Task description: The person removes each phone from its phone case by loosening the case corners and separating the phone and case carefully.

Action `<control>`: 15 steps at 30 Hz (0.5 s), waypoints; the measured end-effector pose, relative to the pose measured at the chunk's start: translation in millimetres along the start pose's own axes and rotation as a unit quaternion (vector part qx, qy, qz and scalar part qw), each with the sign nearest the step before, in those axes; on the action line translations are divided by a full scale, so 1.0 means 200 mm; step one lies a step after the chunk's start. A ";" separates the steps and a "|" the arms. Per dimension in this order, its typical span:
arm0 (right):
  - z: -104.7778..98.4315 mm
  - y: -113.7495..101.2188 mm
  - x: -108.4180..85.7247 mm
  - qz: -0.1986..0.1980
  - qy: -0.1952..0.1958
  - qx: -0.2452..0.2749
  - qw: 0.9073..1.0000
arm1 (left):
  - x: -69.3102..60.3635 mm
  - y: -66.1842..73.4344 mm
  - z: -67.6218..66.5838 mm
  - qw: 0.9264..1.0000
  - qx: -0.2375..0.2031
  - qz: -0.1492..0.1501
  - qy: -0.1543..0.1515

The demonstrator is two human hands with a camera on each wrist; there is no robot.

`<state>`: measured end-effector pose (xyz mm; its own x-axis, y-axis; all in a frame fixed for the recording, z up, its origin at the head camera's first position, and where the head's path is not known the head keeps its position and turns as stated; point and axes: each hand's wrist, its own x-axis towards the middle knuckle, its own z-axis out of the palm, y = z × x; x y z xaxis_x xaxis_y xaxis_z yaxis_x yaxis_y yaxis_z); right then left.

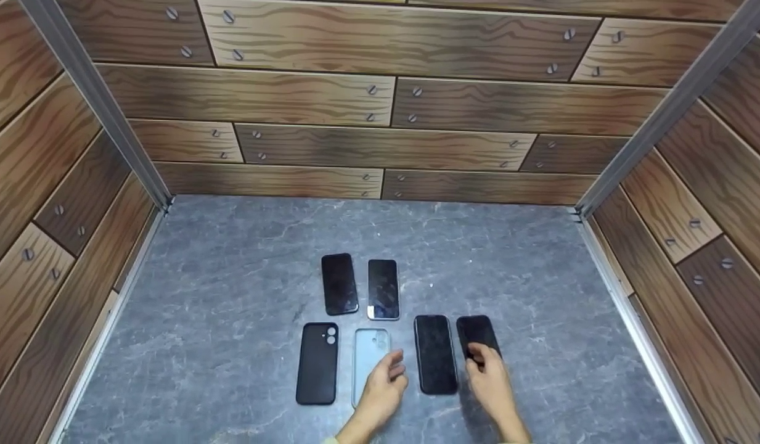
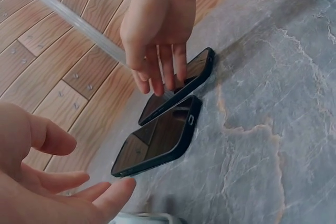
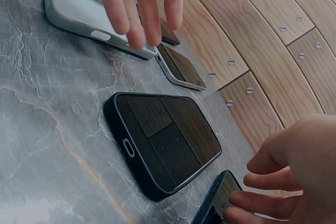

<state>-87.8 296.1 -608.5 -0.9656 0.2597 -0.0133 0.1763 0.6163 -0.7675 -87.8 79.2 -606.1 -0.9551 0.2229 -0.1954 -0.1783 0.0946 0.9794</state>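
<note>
My left hand (image 1: 383,387) hovers over the light blue phone case (image 1: 361,364), whose open side faces up. Its fingers are relaxed, with nothing between them. The right hand (image 1: 489,379) hangs above the rightmost phone (image 1: 478,330), a dark-screened one in a dark case. Those fingers are loosely bent; whether the fingertips touch the screen I cannot tell. Between the hands lies another phone in a dark case (image 1: 435,354), screen up. In the right wrist view, that middle phone (image 3: 168,140) lies flat, apart from both hands.
A black phone case (image 1: 317,364) lies left of the blue one. Farther back are two phones lying screen up, a black one (image 1: 339,283) and a silver-edged one (image 1: 383,290). Wood-patterned walls (image 1: 380,98) with metal corner posts (image 1: 108,105) enclose the grey marbled surface (image 1: 219,308).
</note>
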 end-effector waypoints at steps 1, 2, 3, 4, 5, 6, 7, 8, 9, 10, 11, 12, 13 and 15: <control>0.00 0.00 0.00 0.000 0.000 -0.001 1.000 | 0.00 0.00 0.00 1.000 0.002 0.002 -0.003; 0.01 -0.01 0.00 0.003 0.000 -0.004 1.000 | 0.00 0.00 0.01 1.000 0.004 0.004 -0.008; 0.01 -0.01 0.00 0.002 0.002 -0.007 1.000 | 0.00 0.00 0.01 1.000 0.007 0.008 -0.011; 0.02 -0.01 0.00 0.003 0.002 -0.009 1.000 | 0.01 -0.01 0.02 1.000 0.007 0.012 -0.013; 0.02 -0.01 0.00 0.001 0.001 -0.014 1.000 | 0.01 -0.01 0.02 1.000 0.007 0.015 -0.013; 0.03 -0.02 0.00 -0.003 -0.001 -0.019 1.000 | 0.02 -0.01 0.03 1.000 0.006 0.020 -0.011; 0.03 -0.02 0.00 -0.009 -0.003 -0.022 1.000 | 0.02 -0.01 0.03 1.000 0.005 0.022 -0.009; 0.04 -0.03 0.00 -0.013 -0.002 -0.025 1.000 | 0.03 -0.01 0.04 1.000 0.006 0.026 -0.007; 0.04 -0.04 0.00 -0.018 0.002 -0.027 0.999 | 0.04 -0.01 0.04 1.000 0.006 0.029 -0.006; 0.05 -0.04 0.00 -0.021 0.003 -0.031 0.999 | 0.05 -0.01 0.05 1.000 0.006 0.029 -0.007; 0.05 -0.05 0.00 -0.023 0.006 -0.033 0.999 | 0.05 -0.01 0.05 1.000 0.007 0.027 -0.010; 0.06 -0.05 -0.01 -0.022 0.009 -0.034 0.999 | 0.06 -0.01 0.06 1.000 0.010 0.024 -0.013; 0.07 -0.06 -0.01 -0.024 0.009 -0.036 0.999 | 0.07 -0.01 0.06 1.000 0.013 0.020 -0.016; 0.08 -0.07 -0.02 -0.022 -0.003 -0.038 0.999 | 0.08 -0.01 0.06 0.999 0.021 0.012 -0.022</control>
<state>-90.1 274.9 -608.8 -0.9738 0.2268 0.0159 0.1473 0.6825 -0.7159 -100.1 94.7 -611.4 -0.9476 0.2672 -0.1752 -0.1447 0.1300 0.9809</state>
